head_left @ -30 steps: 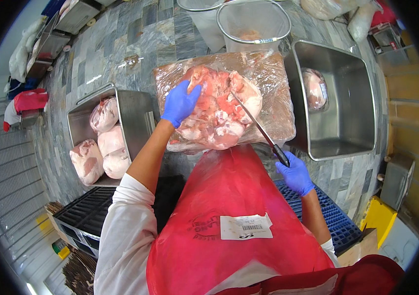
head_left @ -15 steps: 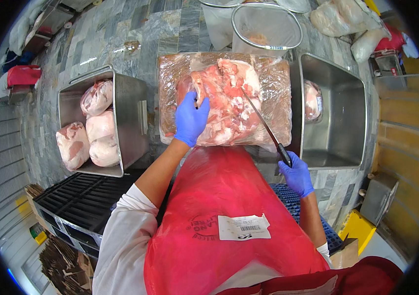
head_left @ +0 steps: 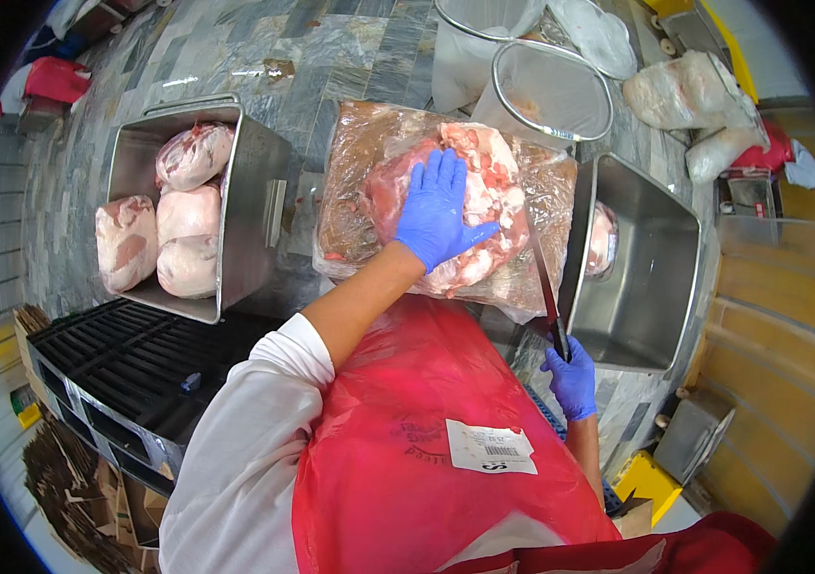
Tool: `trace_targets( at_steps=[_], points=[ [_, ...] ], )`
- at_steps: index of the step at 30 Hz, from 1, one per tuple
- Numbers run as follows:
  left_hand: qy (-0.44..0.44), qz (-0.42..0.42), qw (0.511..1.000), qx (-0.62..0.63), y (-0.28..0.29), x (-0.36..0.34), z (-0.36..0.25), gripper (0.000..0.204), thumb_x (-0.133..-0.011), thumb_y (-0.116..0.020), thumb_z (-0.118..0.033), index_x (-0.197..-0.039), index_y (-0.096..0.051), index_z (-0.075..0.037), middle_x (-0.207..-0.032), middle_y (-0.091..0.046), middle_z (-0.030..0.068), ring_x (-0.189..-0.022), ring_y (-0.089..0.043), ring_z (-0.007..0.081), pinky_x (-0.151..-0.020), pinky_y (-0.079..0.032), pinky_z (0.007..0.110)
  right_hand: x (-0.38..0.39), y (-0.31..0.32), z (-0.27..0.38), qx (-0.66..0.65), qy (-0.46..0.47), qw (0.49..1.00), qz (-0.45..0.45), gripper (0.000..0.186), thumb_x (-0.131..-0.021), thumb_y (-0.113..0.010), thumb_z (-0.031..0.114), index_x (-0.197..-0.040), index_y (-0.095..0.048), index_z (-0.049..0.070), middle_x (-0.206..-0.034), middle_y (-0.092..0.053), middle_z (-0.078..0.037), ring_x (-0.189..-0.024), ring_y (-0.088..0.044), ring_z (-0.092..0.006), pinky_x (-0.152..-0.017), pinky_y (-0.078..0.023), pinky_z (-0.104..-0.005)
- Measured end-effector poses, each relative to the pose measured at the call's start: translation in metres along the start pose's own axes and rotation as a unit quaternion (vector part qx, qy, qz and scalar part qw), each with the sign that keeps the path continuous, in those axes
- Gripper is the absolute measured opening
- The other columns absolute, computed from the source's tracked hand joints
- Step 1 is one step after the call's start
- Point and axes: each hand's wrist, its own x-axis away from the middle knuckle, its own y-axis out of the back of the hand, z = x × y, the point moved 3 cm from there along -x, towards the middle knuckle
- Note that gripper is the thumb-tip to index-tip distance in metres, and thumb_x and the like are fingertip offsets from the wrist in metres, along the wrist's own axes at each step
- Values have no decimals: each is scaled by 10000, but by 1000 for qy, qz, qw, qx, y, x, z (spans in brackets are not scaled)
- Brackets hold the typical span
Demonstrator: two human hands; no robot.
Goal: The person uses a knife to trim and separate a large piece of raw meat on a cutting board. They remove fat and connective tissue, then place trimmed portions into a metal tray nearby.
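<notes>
A large piece of raw meat (head_left: 491,182) with pale fat lies on a plastic-wrapped brown block (head_left: 345,182) in front of me. My left hand (head_left: 439,212), in a blue glove, rests on top of the meat with its fingers stretched and thumb out to the right. Blue-gloved too, my right hand (head_left: 572,378) is wrapped round the black handle of a long knife (head_left: 543,268). The blade points away from me, along the right side of the meat, its tip near the meat's right edge.
At left, a steel tub (head_left: 256,210) holds several large pieces of meat (head_left: 194,158). Another steel tub (head_left: 639,297) at right has one wrapped piece (head_left: 602,239) inside. Hoop-rimmed clear bags (head_left: 553,91) stand beyond the block. A black pallet (head_left: 139,368) is at lower left.
My left hand has let go of the meat's left edge and now lies flat on top, farther right. The knife has swung more upright, out from over the meat to its right side.
</notes>
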Motion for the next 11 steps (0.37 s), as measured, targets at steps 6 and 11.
trace_targets(
  at_steps=[6,11],
  points=[
    [72,-156,975,142,15,41,60,947,-866,-756,-563,-1491,-450,80,-1505,-481,320,-1418,-449,462,-1194,-344,526,12,12,43,28,49,998,-5,289,-1060,-618,157,-1293,-656,-10,-843,-611,20,-726,-572,-73,-659,-474,-259],
    [429,25,687,586,-45,91,180,805,-970,-677,-551,-1590,-398,-119,-1498,-536,203,-1333,-558,382,-1122,-424,556,19,4,94,96,171,980,-2,369,-1087,-587,229,-1371,-626,-4,-892,-607,34,-775,-504,-52,-678,-434,-242]
  ],
)
